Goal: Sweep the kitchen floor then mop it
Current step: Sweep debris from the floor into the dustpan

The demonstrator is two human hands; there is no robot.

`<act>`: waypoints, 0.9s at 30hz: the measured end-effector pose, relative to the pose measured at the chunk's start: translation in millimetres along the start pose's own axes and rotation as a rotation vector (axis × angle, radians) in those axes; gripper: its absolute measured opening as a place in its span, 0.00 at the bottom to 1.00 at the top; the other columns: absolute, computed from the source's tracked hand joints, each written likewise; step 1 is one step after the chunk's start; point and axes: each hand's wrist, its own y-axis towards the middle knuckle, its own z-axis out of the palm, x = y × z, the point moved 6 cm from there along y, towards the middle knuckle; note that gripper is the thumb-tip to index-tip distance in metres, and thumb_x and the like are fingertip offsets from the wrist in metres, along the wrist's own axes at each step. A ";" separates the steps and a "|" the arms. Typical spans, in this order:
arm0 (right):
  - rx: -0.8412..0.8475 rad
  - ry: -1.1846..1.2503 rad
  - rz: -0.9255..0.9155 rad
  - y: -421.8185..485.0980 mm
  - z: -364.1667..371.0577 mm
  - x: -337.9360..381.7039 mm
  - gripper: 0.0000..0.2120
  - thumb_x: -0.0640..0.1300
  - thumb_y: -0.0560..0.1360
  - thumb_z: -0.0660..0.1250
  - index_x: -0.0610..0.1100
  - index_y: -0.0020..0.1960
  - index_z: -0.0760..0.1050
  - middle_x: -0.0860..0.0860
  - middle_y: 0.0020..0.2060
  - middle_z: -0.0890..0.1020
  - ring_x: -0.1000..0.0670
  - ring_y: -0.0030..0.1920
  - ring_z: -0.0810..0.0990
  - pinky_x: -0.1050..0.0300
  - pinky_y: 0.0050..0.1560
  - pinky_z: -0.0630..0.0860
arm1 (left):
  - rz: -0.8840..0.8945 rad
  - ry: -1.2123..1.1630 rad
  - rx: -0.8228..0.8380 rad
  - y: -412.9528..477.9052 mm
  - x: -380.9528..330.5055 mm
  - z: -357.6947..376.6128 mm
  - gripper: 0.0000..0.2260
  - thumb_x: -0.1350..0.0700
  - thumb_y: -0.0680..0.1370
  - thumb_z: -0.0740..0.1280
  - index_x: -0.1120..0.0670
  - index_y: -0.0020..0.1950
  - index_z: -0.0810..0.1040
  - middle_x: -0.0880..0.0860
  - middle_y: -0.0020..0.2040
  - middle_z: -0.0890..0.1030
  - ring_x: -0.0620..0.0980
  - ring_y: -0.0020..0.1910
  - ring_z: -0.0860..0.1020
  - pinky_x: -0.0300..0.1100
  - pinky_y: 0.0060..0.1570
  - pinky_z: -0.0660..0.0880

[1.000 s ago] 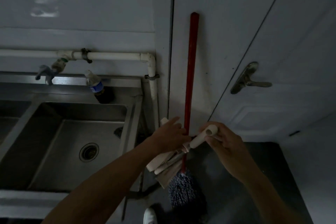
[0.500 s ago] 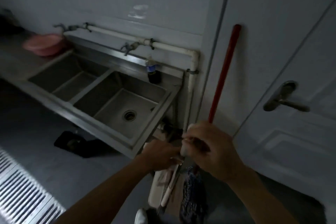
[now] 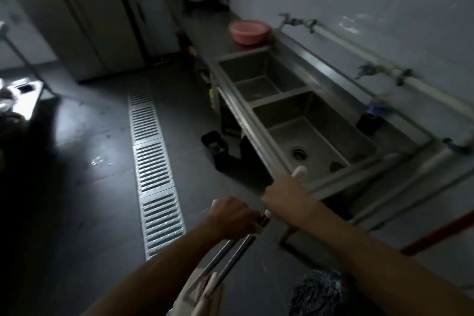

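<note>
Gripping one thin white-capped metal handle [image 3: 232,254] each, left hand [image 3: 232,215] and right hand [image 3: 284,194] are clamping firmly, probably pulling the sweeping tools apart before starting on the dark grey floor [image 3: 89,200].

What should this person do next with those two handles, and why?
Probably separate the handles and lower the white broom set to the floor: the left hand and right hand each grip one, while the blue mop stands unused beside.
</note>
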 end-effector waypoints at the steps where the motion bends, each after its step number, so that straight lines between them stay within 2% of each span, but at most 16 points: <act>1: -0.028 -0.011 -0.039 19.4 -14.2 12.0 0.05 0.43 0.73 0.69 0.44 0.45 0.83 0.47 0.44 0.86 0.44 0.44 0.84 0.54 0.41 0.66 | -0.060 -0.021 0.009 -17.1 18.8 5.9 0.20 0.33 0.79 0.56 0.41 0.63 0.75 0.54 0.49 0.84 0.59 0.49 0.83 0.49 0.42 0.78; 4: -0.038 -0.037 -0.068 72.9 -47.5 41.0 0.06 0.48 0.73 0.70 0.47 0.46 0.82 0.48 0.45 0.86 0.45 0.44 0.84 0.55 0.41 0.67 | -0.195 -0.038 0.015 -66.4 79.4 24.7 0.21 0.32 0.78 0.57 0.43 0.62 0.75 0.53 0.48 0.84 0.59 0.48 0.83 0.47 0.40 0.77; 7: -0.002 0.030 -0.019 110.6 -47.4 41.3 0.14 0.55 0.73 0.69 0.48 0.54 0.83 0.48 0.50 0.85 0.44 0.50 0.84 0.54 0.46 0.72 | -0.320 -0.035 0.042 -145.3 157.3 43.4 0.22 0.30 0.78 0.57 0.40 0.64 0.76 0.51 0.54 0.85 0.57 0.54 0.84 0.45 0.46 0.77; 9: 0.032 0.085 0.017 127.0 -36.2 32.4 0.18 0.60 0.73 0.66 0.51 0.57 0.82 0.49 0.53 0.85 0.45 0.54 0.84 0.55 0.50 0.76 | -0.483 -0.088 0.048 -218.3 213.6 62.9 0.24 0.28 0.77 0.53 0.37 0.65 0.75 0.48 0.56 0.85 0.53 0.54 0.84 0.42 0.45 0.77; 11: 0.035 0.122 0.044 145.9 -28.6 34.5 0.21 0.63 0.73 0.63 0.52 0.59 0.80 0.49 0.55 0.84 0.45 0.56 0.84 0.55 0.52 0.76 | -0.631 -0.136 -0.001 -285.7 251.0 83.3 0.26 0.25 0.75 0.50 0.35 0.64 0.73 0.46 0.56 0.85 0.51 0.52 0.84 0.43 0.45 0.79; 15: 0.015 0.214 0.073 190.7 -23.4 70.6 0.20 0.63 0.75 0.61 0.51 0.57 0.79 0.50 0.54 0.84 0.46 0.56 0.83 0.53 0.52 0.75 | -0.916 -0.220 -0.112 -376.2 277.1 126.1 0.28 0.24 0.75 0.50 0.35 0.63 0.78 0.43 0.54 0.86 0.51 0.50 0.86 0.46 0.44 0.79; 18: 0.057 0.257 0.095 219.3 -20.6 94.7 0.17 0.61 0.77 0.59 0.51 0.57 0.76 0.50 0.57 0.83 0.46 0.58 0.82 0.53 0.52 0.74 | -1.197 -0.350 -0.184 -433.5 284.8 151.8 0.24 0.28 0.76 0.56 0.36 0.65 0.78 0.42 0.59 0.84 0.49 0.57 0.84 0.46 0.50 0.78; 21: 0.134 0.349 0.128 252.9 -18.2 108.4 0.13 0.60 0.79 0.56 0.53 0.51 0.71 0.50 0.60 0.81 0.48 0.59 0.80 0.53 0.49 0.70 | -1.398 -0.402 -0.264 -459.4 288.5 162.3 0.18 0.34 0.78 0.63 0.37 0.64 0.78 0.43 0.57 0.85 0.49 0.55 0.84 0.44 0.47 0.77; 24: 0.206 0.472 0.184 287.1 -14.1 108.5 0.15 0.63 0.80 0.54 0.52 0.47 0.68 0.50 0.61 0.81 0.47 0.60 0.80 0.53 0.49 0.69 | -1.544 -0.448 -0.338 -464.1 297.6 164.5 0.14 0.37 0.79 0.64 0.39 0.62 0.79 0.46 0.52 0.85 0.52 0.51 0.84 0.44 0.43 0.76; 27: 0.303 0.658 0.224 329.8 9.7 101.7 0.21 0.67 0.79 0.53 0.50 0.42 0.67 0.47 0.61 0.81 0.46 0.60 0.80 0.53 0.51 0.72 | -1.698 -0.507 -0.376 -461.7 315.5 167.7 0.15 0.36 0.80 0.60 0.38 0.63 0.76 0.45 0.53 0.84 0.52 0.51 0.83 0.44 0.42 0.73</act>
